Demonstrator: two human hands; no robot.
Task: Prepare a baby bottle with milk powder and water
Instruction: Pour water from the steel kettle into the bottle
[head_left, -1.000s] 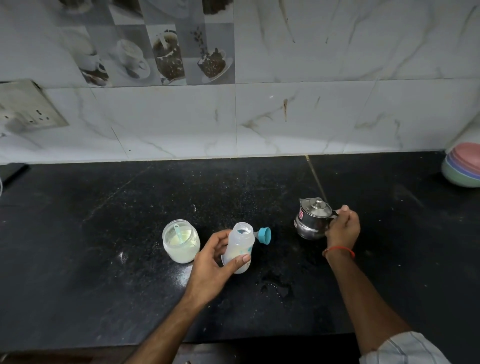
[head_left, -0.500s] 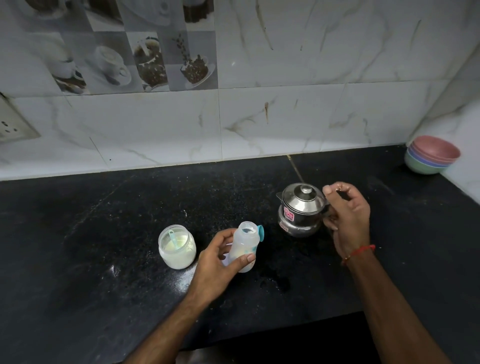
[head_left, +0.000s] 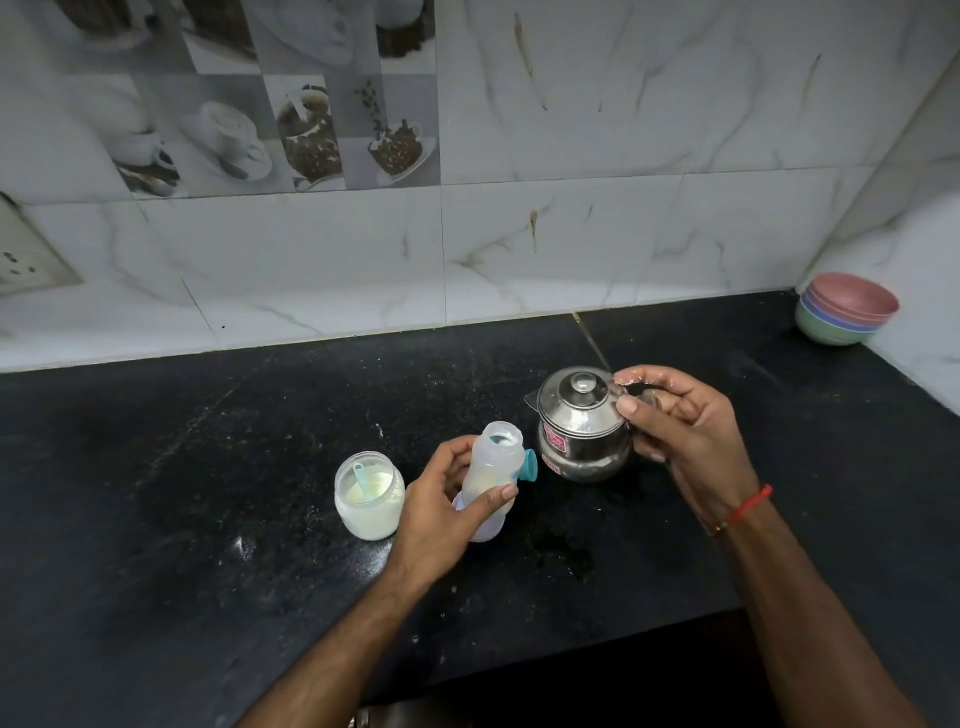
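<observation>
The left hand (head_left: 441, 512) is gripping the open bottle (head_left: 491, 470) while the right hand (head_left: 685, 436) is clasping the kettle (head_left: 579, 431); a misaligned spout risks spillage.

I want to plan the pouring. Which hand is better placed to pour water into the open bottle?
The right hand: it already grips the lidded steel kettle. The left hand holds the translucent plastic baby bottle.

Open translucent baby bottle (head_left: 491, 467) tilts between powder jar (head_left: 369, 494) and steel kettle (head_left: 582, 431).

steel kettle (head_left: 582, 431) | pink sticker (head_left: 554, 442) on its side | print too blurred to read
</observation>
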